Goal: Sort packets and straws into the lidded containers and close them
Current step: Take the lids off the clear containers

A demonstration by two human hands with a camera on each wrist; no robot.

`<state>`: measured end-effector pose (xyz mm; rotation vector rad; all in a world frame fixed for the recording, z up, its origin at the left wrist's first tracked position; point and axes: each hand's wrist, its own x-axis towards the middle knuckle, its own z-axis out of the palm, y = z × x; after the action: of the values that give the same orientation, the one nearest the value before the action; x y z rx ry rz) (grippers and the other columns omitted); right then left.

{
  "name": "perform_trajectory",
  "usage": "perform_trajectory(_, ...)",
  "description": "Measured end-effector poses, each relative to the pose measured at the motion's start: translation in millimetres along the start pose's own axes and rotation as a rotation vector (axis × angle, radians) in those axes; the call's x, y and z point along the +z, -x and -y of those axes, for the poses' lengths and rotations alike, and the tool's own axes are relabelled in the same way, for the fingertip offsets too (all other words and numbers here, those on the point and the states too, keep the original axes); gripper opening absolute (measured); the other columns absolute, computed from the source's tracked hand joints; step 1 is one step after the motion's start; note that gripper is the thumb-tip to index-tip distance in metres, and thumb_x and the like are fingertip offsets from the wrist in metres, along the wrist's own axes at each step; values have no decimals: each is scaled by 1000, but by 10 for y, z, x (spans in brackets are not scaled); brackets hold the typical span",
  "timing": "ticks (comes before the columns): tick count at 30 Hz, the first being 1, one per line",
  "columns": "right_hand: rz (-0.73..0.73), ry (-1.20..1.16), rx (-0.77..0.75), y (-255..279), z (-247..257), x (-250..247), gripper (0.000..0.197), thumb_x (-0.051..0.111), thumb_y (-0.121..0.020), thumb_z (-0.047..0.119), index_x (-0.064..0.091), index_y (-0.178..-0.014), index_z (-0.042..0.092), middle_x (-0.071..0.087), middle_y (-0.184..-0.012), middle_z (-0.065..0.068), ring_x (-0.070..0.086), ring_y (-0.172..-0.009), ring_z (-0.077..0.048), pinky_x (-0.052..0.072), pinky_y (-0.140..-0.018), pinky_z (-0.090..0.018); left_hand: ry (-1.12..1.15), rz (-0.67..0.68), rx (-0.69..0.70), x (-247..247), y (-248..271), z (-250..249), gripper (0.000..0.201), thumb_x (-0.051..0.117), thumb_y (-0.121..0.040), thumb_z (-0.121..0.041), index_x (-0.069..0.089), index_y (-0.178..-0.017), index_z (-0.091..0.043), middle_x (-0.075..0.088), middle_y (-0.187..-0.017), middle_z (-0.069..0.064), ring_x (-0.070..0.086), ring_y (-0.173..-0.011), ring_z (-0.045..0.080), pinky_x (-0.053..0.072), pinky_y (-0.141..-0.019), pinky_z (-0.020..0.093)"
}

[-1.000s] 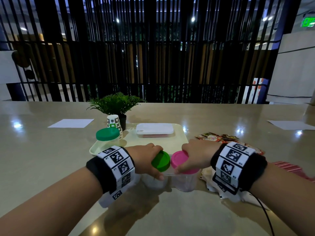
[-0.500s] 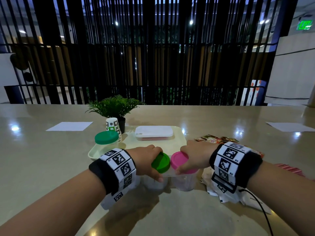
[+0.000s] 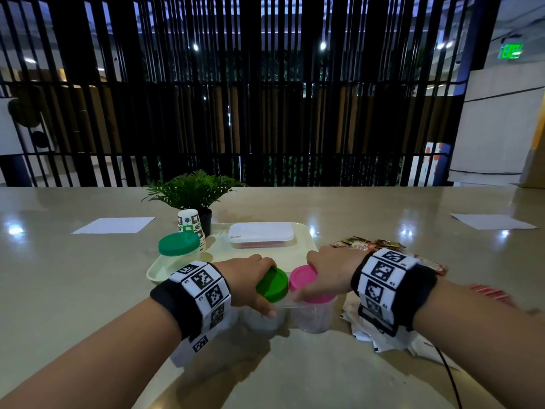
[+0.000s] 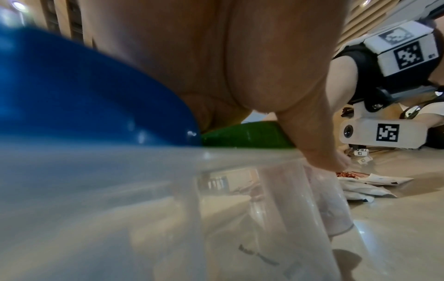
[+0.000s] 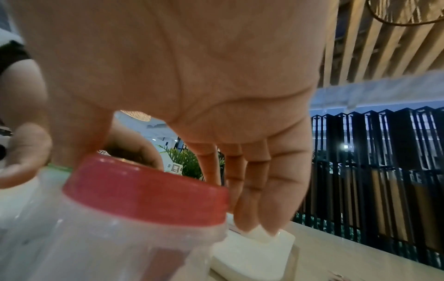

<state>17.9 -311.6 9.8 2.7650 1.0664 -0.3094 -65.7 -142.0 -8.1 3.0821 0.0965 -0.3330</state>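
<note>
Little has been altered over the last second: the left hand (image 3: 247, 276) is still wrapped over the green lid (image 3: 272, 284) and the right hand (image 3: 326, 271) over the pink lid (image 3: 306, 283), both on clear jars standing side by side at the near edge of the table (image 3: 73, 290). Only the view has been shifted slightly. The green lid is seen tilted on its clear jar (image 3: 262, 318), so it is judged not yet seated (or already loosened; which cannot be told). The left fingers are curled round its rim, thumb down the near side. In the right wrist view the right fingers are seen bent down past the far rim of the pink lid, thumb on the near side, so that the lid is clamped; the pink-lidded jar (image 3: 314, 315) is held upright.

The packets (image 3: 370, 245) and a pile of white sachets (image 3: 383, 339) are left lying beside the right wrist, and red-striped straws (image 3: 489, 292) further right. Since nothing has been moved, the lid step is judged to be still in hand, with the sorting largely undone. A teal-lidded jar (image 3: 178, 245) and a flat white-lidded box (image 3: 262, 234) are set on the tray (image 3: 300, 252) behind.
</note>
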Motion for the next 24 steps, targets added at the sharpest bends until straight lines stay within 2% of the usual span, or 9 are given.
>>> perform_trajectory(3, 18, -60, -58, 23, 23, -52, 80, 69, -74, 58, 33, -139, 27, 49, -126, 3, 52, -106, -18, 50, -91, -35, 2, 5, -1, -6, -22, 15, 91, 72, -77, -56, 24, -147, -25, 41, -143, 0, 46, -125, 21, 43, -102, 38)
perform_trajectory(5, 90, -97, -109, 26, -34, -88, 96, 79, -72, 39, 19, -147, 33, 43, -138, 4, 48, -117, -18, 48, -95, -34, 1, 8, -2, -5, -27, 20, 92, 72, -77, -57, 23, -148, -25, 41, -143, 0, 46, -125, 21, 43, -103, 38)
perform_trajectory(7, 106, -136, -114, 17, -52, -93, 103, 79, -70, 47, 13, -149, 37, 37, -145, 4, 45, -123, -19, 45, -100, -38, -1, 5, -1, 0, -29, 22, 92, 72, -77, -57, 23, -148, -25, 41, -143, 0, 46, -125, 21, 43, -103, 38)
perform_trajectory(11, -18, -64, 12, -4, 40, -52, 95, 52, -70, 81, 24, -145, 30, 42, -138, -3, 48, -120, -25, 45, -95, -41, -1, -12, 3, 15, -31, 26, 91, 72, -77, -56, 24, -148, -25, 42, -143, 0, 47, -124, 21, 43, -101, 37)
perform_trajectory(14, 33, -114, -30, 10, 54, -78, 78, 67, -78, 55, 28, -141, 31, 46, -135, 0, 51, -110, -20, 50, -91, -36, -7, -12, 4, 14, -35, 22, 91, 71, -78, -56, 23, -148, -24, 41, -143, 0, 47, -125, 22, 43, -102, 37)
perform_trajectory(17, 98, -176, -124, 51, 22, -137, 96, 78, -75, 27, 17, -146, 40, 35, -145, 5, 46, -122, -20, 50, -95, -37, 1, -7, 6, 14, -42, 24, 91, 71, -78, -55, 23, -148, -25, 41, -144, 0, 46, -125, 21, 43, -103, 38)
perform_trajectory(19, 75, -163, -118, 45, 28, -135, 100, 78, -72, 43, 12, -147, 42, 34, -147, 3, 44, -125, -22, 47, -98, -40, 6, -4, 7, 14, -45, 26, 91, 72, -78, -56, 23, -148, -25, 42, -143, 0, 47, -125, 21, 43, -103, 38)
perform_trajectory(22, 41, -53, -6, 11, 71, -82, 97, 53, -68, 82, 18, -147, 36, 36, -145, -2, 44, -126, -27, 43, -100, -45, -4, -8, 10, 18, -52, 34, 92, 72, -77, -57, 24, -148, -23, 42, -142, 1, 48, -123, 21, 43, -101, 36)
perform_trajectory(24, 15, -9, 31, -9, 77, -57, 92, 49, -72, 81, 27, -144, 29, 44, -137, -4, 49, -117, -25, 46, -95, -42, -6, -10, 12, 18, -53, 36, 92, 72, -77, -57, 24, -148, -23, 42, -142, 1, 47, -123, 21, 43, -100, 35)
